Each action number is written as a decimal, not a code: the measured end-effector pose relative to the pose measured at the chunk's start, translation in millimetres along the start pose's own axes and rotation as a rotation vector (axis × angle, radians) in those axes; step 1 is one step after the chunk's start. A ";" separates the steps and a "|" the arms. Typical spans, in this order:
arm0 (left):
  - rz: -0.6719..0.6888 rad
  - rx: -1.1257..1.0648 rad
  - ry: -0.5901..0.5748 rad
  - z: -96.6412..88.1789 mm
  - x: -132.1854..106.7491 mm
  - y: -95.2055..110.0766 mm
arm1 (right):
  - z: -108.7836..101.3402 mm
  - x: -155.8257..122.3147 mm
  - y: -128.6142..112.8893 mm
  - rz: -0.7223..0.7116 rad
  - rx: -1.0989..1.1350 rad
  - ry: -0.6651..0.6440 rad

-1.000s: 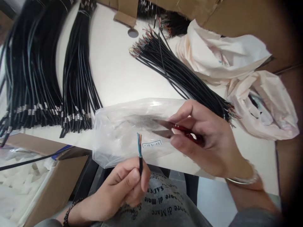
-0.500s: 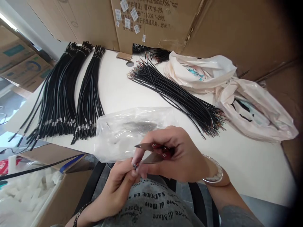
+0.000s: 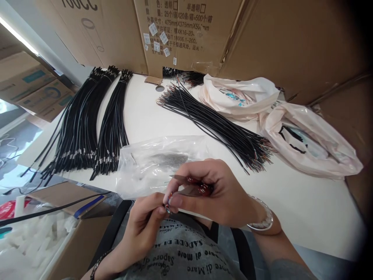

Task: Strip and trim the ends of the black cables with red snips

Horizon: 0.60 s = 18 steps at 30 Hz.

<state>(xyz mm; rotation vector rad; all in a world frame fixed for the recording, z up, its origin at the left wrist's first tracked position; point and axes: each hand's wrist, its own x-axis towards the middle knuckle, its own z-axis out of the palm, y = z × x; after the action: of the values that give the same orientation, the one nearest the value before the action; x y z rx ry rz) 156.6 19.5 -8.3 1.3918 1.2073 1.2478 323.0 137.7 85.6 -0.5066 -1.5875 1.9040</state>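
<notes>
My left hand is closed in a pinch on the end of a cable, whose small coloured wires stick up between the fingertips. My right hand is wrapped around a pair of scissors with red handles, the blades parted and pointing left. Its thumb and index finger also pinch at the coloured wires, right against my left fingertips. Behind the hands lies a clear plastic bag with small dark things inside, too blurred to name. Most of the held cable is hidden by my fingers.
Bundles of black cables lie on the left of the white table. Another cable bundle with bare wire ends lies right of centre. Two white bags sit at the right, before cardboard boxes. A box of white pieces stands lower left.
My right thumb and index finger have closed on the coloured wires, which now show more between the fingertips. The scissors stay in my right hand. The view has tilted up slightly.
</notes>
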 end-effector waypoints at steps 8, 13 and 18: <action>0.132 0.109 0.166 6.1 14.3 9.6 | 8.7 -5.8 9.4 -0.205 -0.301 0.137; 0.255 0.188 0.290 10.0 20.8 9.7 | 19.1 -5.5 26.6 -0.348 -0.490 0.239; 0.312 0.251 0.316 12.5 23.9 12.7 | 23.5 -5.4 34.6 -0.394 -0.510 0.319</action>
<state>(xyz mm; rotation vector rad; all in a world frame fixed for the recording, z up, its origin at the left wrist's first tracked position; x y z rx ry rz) 170.8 41.5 6.2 1.6571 1.4385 1.6231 305.1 113.1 56.4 -0.6156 -1.7893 1.0674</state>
